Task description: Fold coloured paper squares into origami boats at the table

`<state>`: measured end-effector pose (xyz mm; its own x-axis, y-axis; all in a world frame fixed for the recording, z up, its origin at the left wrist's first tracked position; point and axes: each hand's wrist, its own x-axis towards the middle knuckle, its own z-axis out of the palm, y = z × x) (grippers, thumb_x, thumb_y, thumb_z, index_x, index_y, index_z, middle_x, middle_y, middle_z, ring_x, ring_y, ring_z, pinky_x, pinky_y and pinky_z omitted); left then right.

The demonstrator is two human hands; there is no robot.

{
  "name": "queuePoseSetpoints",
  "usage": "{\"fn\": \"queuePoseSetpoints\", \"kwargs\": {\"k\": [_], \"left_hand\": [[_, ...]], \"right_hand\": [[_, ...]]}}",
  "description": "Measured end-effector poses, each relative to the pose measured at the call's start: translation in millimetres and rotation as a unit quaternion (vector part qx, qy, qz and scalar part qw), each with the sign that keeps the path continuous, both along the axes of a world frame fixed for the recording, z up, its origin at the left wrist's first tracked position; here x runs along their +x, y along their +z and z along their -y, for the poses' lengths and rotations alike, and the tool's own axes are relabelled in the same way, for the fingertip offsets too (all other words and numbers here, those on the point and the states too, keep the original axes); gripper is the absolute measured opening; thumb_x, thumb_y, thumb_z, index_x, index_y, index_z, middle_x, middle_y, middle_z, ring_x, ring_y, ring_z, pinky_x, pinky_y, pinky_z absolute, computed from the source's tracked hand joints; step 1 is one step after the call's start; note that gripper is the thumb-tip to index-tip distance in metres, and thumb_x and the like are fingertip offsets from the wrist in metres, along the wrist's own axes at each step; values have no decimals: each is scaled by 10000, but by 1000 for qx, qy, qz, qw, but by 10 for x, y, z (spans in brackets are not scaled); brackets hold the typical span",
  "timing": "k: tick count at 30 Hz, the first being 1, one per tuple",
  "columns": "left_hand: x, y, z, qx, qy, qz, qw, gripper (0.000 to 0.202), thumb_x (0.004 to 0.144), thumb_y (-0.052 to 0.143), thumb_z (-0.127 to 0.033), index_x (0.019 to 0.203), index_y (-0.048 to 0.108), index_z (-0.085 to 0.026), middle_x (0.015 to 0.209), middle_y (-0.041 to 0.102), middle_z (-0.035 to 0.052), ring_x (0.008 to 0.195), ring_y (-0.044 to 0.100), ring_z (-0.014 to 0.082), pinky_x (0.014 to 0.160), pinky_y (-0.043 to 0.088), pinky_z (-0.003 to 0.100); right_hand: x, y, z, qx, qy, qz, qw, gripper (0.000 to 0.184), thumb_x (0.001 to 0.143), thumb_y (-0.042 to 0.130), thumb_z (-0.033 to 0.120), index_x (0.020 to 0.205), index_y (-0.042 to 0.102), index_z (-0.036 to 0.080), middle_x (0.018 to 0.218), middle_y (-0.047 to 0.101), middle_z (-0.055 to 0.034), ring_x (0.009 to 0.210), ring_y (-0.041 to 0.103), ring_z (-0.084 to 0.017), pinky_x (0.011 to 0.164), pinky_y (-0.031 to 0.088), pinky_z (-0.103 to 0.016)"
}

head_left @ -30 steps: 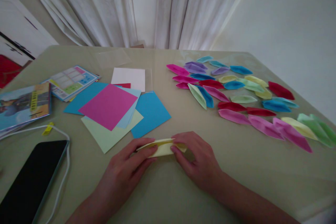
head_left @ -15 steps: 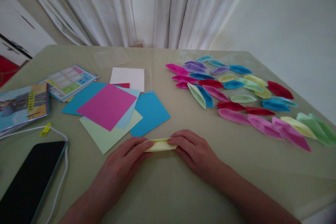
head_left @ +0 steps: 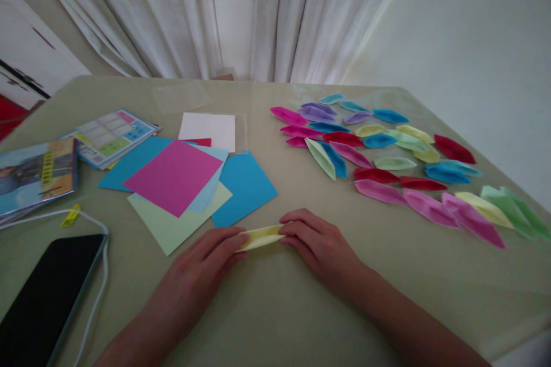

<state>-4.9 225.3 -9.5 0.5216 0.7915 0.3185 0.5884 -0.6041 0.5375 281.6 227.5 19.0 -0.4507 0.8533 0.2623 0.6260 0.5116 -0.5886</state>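
Observation:
A narrow folded piece of pale yellow paper (head_left: 262, 237) is stretched between my two hands, just above or on the table. My left hand (head_left: 206, 266) pinches its left end, thumb on the near side. At the other end, slightly higher, my right hand (head_left: 321, 246) has its fingers closed on the tip. Beyond my left hand lie loose square sheets: a magenta sheet (head_left: 174, 178) on top, a blue sheet (head_left: 245, 189) and a pale green sheet (head_left: 166, 229). Several folded paper boat shapes (head_left: 385, 190) in many colours spread over the right side.
Booklets (head_left: 38, 175) and a printed card (head_left: 116, 136) are at the left. A black phone (head_left: 51, 298) lies near the front left, beside a white cable (head_left: 105, 275) with a yellow tag (head_left: 71, 215). White paper (head_left: 210, 129) sits behind the coloured sheets.
The yellow paper's right end has risen a little, so it now slants, and its inner fold shows more. My right fingers have shifted to the tip. The view has moved slightly.

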Motion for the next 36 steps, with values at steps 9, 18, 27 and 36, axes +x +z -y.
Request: {"fn": "queuePoseSetpoints", "kwargs": {"k": [9,18,27,36], "left_hand": [[54,138,-27,-52,22,57,997,184,1079,604,-326,1213,730,-324,1225,737,11,1100,726,169,992,567,244],[81,153,26,-79,38,99,991,174,1058,616,-246,1106,768,-316,1190,706,30,1074,718,175,952,593,269],[87,66,69,-21,44,103,993,233,1042,603,-176,1106,774,-320,1272,702,18,1117,714,185,972,605,311],[120,39,76,-18,14,35,999,194,1069,583,-266,1102,767,-318,1181,763,9,1042,736,203,911,613,326]], "right_hand": [[16,24,-23,-23,-7,-63,998,148,1110,572,239,1135,715,210,1156,748,-91,1043,744,-193,954,615,-326],[-19,39,-8,-95,22,-100,990,84,1067,669,265,1101,727,214,1210,725,-90,1077,736,-195,965,607,-321],[-14,16,49,-31,47,-120,991,136,1079,635,187,1155,745,213,1353,707,-107,1117,735,-169,1017,591,-294],[-65,-75,88,-1,43,-13,999,220,1104,546,192,1098,765,209,1343,738,-128,1167,739,-232,998,624,-367]]}}
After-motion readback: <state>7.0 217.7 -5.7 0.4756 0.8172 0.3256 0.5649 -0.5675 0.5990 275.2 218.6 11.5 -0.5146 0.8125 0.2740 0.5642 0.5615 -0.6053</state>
